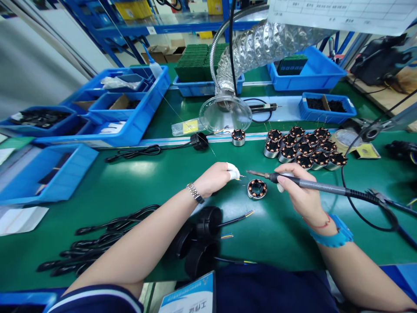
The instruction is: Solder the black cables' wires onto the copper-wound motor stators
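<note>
Lying nearest the person, black cables [97,243] and round black parts [202,234] crowd the green worktop [130,182]. Left hand [215,178]: fingers pinched shut on a thin wire [240,176], fingertip covered in white. Right hand [299,193]: fingers wrapped around a soldering iron [312,184], tip pointing left toward the wire. One motor stator [257,189] sits on the worktop between the hands, just below the tip. Farther back, a cluster of stators [304,150], a lone stator [238,137], a clear fume hood [225,114], blue bins [124,108].
</note>
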### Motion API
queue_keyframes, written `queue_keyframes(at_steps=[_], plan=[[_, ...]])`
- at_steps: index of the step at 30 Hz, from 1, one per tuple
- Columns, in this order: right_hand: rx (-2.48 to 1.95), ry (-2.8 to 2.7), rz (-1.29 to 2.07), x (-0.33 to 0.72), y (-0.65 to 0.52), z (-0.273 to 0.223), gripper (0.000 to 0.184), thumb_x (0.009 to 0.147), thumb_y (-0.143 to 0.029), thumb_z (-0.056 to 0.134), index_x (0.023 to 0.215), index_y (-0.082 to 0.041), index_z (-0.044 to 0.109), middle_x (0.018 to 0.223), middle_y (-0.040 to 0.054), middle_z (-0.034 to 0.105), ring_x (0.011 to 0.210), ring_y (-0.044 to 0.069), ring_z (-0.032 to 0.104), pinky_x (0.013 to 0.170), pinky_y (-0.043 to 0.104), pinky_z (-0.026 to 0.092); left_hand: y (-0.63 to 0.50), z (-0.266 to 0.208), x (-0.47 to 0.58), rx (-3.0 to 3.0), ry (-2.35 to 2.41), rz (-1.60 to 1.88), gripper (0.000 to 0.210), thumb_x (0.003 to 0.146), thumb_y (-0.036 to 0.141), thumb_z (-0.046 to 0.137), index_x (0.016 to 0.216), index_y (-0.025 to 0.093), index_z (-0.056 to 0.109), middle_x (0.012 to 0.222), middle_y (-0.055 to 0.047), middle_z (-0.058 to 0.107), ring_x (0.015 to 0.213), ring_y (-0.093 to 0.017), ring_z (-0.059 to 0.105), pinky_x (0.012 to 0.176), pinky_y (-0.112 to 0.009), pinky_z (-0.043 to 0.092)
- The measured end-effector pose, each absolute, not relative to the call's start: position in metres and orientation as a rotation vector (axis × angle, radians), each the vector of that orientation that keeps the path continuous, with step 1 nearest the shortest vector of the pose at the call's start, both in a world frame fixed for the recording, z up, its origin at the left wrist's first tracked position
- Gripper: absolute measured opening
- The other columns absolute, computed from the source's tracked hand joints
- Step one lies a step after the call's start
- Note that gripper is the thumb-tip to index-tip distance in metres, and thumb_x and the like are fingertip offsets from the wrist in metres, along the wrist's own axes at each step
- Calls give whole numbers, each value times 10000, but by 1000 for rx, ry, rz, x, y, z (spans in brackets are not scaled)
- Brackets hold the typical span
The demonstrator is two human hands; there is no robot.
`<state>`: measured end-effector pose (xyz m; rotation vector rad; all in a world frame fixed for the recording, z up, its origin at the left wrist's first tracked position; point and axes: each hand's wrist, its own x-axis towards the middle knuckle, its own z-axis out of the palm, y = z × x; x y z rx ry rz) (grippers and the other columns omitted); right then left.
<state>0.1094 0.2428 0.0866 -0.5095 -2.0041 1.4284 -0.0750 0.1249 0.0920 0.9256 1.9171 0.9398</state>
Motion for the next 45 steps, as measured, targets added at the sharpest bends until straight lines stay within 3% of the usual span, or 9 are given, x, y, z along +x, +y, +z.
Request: queue_keyframes(at_steps=[9,16,19,22,28,34,39,45], plan=[[-541,-2091,1074,109,239,90,213,729,-229,618,941,-235,612,902,13,633,786,149,591,724,282,477,125,89,-76,917,1909,951,114,640,218,510,593,147,586,554,34,508,558,-106,412,561,-239,298],[-483,-1965,1280,104,232,81,148,819,-232,503,958,-224,554,622,-35,565,496,96,558,512,229,481,124,89,-76,904,1903,956,111,641,213,507,577,147,571,535,41,476,533,-96,374,542,-234,274],[-437,-2062,1195,96,228,78,125,789,-212,543,913,-223,536,734,-16,588,584,100,582,559,219,483,125,91,-75,904,1895,962,108,639,204,503,571,145,563,516,47,445,523,-91,352,532,-231,262],[-308,-2237,1016,86,223,76,244,745,-184,590,975,-218,516,839,12,590,690,120,577,661,239,479,126,92,-73,905,1878,980,108,638,198,495,560,142,545,510,48,430,519,-90,343,528,-229,261],[-53,-2356,822,68,209,75,241,799,-130,473,1027,-207,496,828,42,568,749,150,529,687,280,464,119,94,-71,976,1855,970,89,655,182,478,626,137,549,556,35,461,530,-91,366,519,-218,280],[-295,-2277,1074,71,207,78,248,772,-171,516,1012,-226,480,796,13,589,638,119,569,629,243,474,98,111,-83,1175,1649,816,209,785,266,428,841,148,591,758,-26,596,633,-119,520,616,-230,402],[-455,-2160,1259,72,205,77,295,715,-172,568,989,-229,476,726,-23,595,558,92,548,558,206,459,85,112,-81,1437,2006,681,151,778,246,462,728,164,579,698,-18,610,639,-147,535,623,-249,381],[-527,-2019,1498,70,201,76,323,706,-181,571,998,-218,439,692,-34,587,515,84,527,540,217,470,85,107,-65,1170,2036,1072,171,814,278,427,775,158,543,796,-34,602,735,-155,544,685,-259,408]])
